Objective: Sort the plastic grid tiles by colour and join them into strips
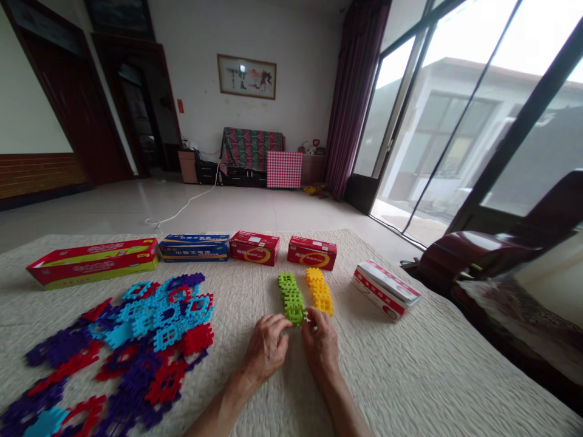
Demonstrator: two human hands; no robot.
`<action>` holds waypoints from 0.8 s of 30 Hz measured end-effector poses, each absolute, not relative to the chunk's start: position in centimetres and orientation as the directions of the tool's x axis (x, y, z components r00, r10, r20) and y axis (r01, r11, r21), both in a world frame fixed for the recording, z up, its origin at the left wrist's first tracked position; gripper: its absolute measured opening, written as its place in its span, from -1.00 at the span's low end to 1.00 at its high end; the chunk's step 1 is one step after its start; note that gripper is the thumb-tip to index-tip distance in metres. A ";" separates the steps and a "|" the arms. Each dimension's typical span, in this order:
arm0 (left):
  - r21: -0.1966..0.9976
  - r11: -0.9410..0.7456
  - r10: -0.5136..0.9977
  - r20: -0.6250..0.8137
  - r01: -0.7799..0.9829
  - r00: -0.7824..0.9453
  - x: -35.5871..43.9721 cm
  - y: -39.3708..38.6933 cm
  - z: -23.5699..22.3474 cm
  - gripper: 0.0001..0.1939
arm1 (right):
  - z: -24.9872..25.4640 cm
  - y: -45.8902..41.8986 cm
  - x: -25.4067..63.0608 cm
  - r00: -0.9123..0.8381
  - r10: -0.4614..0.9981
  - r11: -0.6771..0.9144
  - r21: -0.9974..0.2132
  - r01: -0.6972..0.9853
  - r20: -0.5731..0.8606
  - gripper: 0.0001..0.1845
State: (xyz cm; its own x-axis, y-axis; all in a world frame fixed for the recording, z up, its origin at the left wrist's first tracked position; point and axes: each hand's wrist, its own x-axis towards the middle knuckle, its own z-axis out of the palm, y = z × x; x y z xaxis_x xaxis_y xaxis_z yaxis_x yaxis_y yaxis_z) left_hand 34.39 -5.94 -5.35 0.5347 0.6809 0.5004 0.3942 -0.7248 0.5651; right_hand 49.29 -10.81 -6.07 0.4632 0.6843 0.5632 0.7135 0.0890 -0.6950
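A row of green interlocking plastic building pieces [291, 291] lies on the cream quilted cover, running away from me. My left hand [268, 343], fingers curled, grips the near left corner of the row. At the near right corner, my right hand [320, 340] has its thumb and fingers closed on the same green pieces. Just right of them lies a row of yellow interlocking pieces [319, 292], close beyond my right fingers. To the left spreads a loose heap of pieces in light blue [166, 314], purple [68, 343] and red [167, 382].
Along the far side stand a long red-and-green box [98, 261], a blue box [195, 248] and two red boxes [255, 249], [312, 252]. A white-and-red box [386, 290] lies at right. Beyond it is a dark wooden seat [450, 255]. A white cord [186, 203] crosses the floor.
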 end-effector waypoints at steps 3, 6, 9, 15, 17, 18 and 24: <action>0.565 -0.726 0.679 0.502 0.391 0.535 34.4 -6.0 -5.4 -0.67 | -6.1 -10.9 49.2 0.444 0.694 0.091 -0.681 0.727 0.567 -0.74; 0.567 -0.725 0.680 0.499 0.391 0.537 34.5 -5.9 -5.5 -0.67 | -6.4 -10.8 49.1 0.446 0.689 0.095 -0.681 0.726 0.572 -0.72; 0.573 -0.714 0.694 0.503 0.402 0.515 34.3 -5.7 -5.4 -0.67 | -6.6 -10.7 49.2 0.477 0.661 0.081 -0.686 0.723 0.580 -0.69; 0.618 -0.627 0.779 0.488 0.474 0.395 32.4 -3.7 -4.7 -0.67 | -4.9 -11.3 48.1 0.441 0.672 0.136 -0.685 0.716 0.595 -0.72; 0.665 -0.555 0.832 0.437 0.500 0.342 31.4 -2.9 -4.7 -0.68 | -4.0 -11.8 47.2 0.342 0.746 0.208 -0.688 0.695 0.572 -0.75; 0.687 -0.515 0.857 0.406 0.513 0.317 30.9 -2.5 -4.7 -0.69 | -3.5 -12.1 46.8 0.266 0.793 0.249 -0.691 0.679 0.548 -0.76; 0.768 -0.399 0.917 0.326 0.501 0.230 29.5 -1.1 -5.7 -0.73 | -1.3 -14.2 44.6 -0.252 0.903 0.424 -0.623 0.658 0.349 -0.39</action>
